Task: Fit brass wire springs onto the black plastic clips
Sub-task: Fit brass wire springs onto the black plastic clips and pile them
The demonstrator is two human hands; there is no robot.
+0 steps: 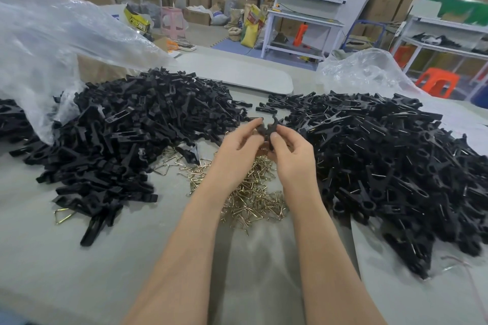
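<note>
Both my hands meet above the table's middle and hold one black plastic clip [268, 128] between them. My left hand [239, 146] pinches its left side and my right hand [290, 152] pinches its right side and lower part. Whether a spring sits on this clip is hidden by my fingers. Below my hands lies a loose heap of brass wire springs [250, 192]. A big pile of bare black clip halves [126, 137] spreads on the left. A pile of clips with wire springs fitted [390, 163] covers the right.
The grey table [79, 258] carries everything. A clear plastic bag [52, 42] rises at the far left and another plastic bag [364, 71] behind the right pile. A grey board [237, 74] lies beyond. Cardboard boxes, shelving racks and plastic stools stand in the background.
</note>
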